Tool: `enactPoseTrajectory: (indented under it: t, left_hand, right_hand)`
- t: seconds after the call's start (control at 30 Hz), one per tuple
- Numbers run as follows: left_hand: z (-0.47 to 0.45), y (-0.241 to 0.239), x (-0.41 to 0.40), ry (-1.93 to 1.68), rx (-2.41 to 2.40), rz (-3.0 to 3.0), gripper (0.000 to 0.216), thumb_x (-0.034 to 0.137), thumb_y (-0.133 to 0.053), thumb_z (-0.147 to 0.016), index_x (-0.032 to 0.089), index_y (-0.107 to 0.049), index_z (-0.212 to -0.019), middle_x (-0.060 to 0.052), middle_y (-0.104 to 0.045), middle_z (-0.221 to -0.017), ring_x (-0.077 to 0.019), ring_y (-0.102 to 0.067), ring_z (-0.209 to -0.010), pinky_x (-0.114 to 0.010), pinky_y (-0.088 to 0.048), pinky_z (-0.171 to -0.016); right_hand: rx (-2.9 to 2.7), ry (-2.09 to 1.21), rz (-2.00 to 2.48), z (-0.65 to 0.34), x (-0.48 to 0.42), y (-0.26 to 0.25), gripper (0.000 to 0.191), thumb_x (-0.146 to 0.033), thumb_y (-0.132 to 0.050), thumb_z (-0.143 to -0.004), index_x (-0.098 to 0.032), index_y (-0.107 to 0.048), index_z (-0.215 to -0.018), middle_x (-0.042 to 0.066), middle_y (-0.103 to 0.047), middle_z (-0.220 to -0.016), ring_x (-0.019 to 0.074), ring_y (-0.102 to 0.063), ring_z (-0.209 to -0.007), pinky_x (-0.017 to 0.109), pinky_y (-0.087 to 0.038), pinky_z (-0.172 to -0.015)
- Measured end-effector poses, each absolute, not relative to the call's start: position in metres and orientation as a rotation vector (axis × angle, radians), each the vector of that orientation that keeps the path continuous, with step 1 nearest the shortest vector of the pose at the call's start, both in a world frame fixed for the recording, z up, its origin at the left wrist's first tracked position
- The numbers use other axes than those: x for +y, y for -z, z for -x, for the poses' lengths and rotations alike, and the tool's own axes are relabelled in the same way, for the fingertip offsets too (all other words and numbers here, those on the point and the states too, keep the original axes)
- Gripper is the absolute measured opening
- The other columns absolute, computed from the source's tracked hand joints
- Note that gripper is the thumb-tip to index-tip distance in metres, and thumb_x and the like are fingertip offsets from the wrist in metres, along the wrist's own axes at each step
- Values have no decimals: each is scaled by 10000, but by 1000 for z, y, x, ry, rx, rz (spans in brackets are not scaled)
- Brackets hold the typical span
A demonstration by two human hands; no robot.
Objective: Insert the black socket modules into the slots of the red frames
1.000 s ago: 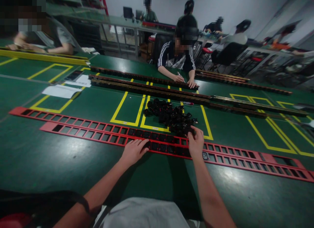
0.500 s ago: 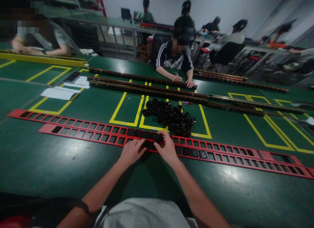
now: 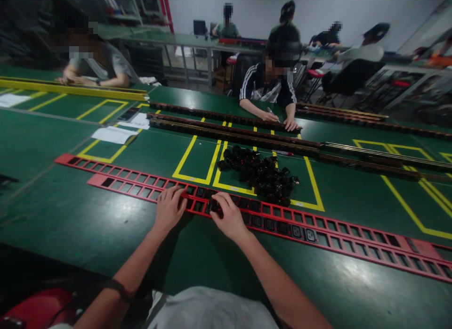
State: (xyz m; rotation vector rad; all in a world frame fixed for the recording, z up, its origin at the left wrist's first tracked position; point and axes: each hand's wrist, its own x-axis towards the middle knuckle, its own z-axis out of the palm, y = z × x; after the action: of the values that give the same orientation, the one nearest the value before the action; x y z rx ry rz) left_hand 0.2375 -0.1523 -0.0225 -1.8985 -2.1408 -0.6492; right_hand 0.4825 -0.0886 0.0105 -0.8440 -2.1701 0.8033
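Note:
Two long red strips [image 3: 339,227] with rows of rectangular cutouts lie side by side across the green table. Some cutouts near my hands hold black sockets. My left hand [image 3: 169,209] rests on the near strip with its fingers stretched out flat, holding nothing. Just to its right, my right hand [image 3: 229,217] is curled over a black socket [image 3: 213,206], pressing it at a cutout in the near strip. A loose pile of black sockets [image 3: 261,176] lies on the table just beyond the strips.
Long dark strips [image 3: 229,131] run across the table farther back. A person in a striped jacket [image 3: 268,91] works on them with a pen. Papers [image 3: 113,133] lie at left, beside a yellow rail [image 3: 88,89] where another person sits. Yellow tape boxes mark the table.
My right hand left the socket pile and came down on the near strip beside my left hand with a socket. Both hands have shifted a little left along the strip.

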Motion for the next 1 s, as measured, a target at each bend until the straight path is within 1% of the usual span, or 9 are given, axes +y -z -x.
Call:
enactPoseTrajectory:
  t: [0.1,0.2,0.33,0.4,0.47,0.6,1.0]
  left_hand:
    - [-236,23,-149,590,-2194,1893,325,303,-503,-959,178,-615,-1238,-108,-667,-1257,-325,-518,-1222,-488,-398,-1024]
    - [-238,23,-149,592,-2222,1889,325,298,-495,-954,181,-622,-1230,-104,-676,-1255,-325,-506,-1242,-490,-382,-1042]
    - [-238,23,-150,643,-2210,1860,298,296,-513,-938,197,-646,-1186,-100,-673,-1267,-339,-482,-1281,-507,-340,-1088]
    - [-238,23,-150,638,-2193,1869,285,290,-509,-937,195,-651,-1166,-98,-693,-1221,-340,-493,-1270,-518,-322,-1102]
    - [-237,23,-149,616,-2194,1887,281,287,-499,-940,189,-650,-1156,-102,-704,-1181,-333,-519,-1231,-513,-338,-1084]
    - [-238,21,-149,581,-2200,1888,289,295,-490,-944,178,-647,-1156,-114,-700,-1169,-331,-533,-1195,-503,-366,-1045]
    - [-237,21,-148,562,-2212,1888,293,308,-478,-950,181,-649,-1150,-118,-693,-1174,-322,-529,-1188,-495,-351,-1065]
  right_hand:
    - [-2204,-747,900,-480,-91,-5,486,-170,-614,-875,-210,-542,-1354,116,-576,-1275,236,-614,-1137,400,-567,-964]
    - [-2272,-645,901,-478,-93,-1,480,-171,-613,-879,-198,-555,-1355,118,-595,-1252,245,-601,-1139,409,-553,-981]
    - [-2411,-490,931,-476,-96,-3,464,-219,-630,-891,-192,-573,-1350,124,-628,-1227,266,-596,-1099,430,-556,-919]
    - [-2465,-432,933,-475,-98,-5,450,-247,-635,-902,-184,-579,-1344,126,-642,-1221,270,-592,-1089,430,-551,-894]
    - [-2487,-389,933,-475,-98,-5,430,-266,-635,-915,-175,-585,-1332,123,-652,-1225,270,-588,-1092,426,-543,-890]
    - [-2483,-366,941,-475,-99,-4,399,-295,-642,-930,-178,-593,-1309,114,-666,-1234,263,-590,-1094,413,-533,-896]
    - [-2504,-366,925,-474,-96,2,292,-307,-679,-930,-206,-625,-1199,100,-675,-1252,249,-596,-1080,397,-519,-860]
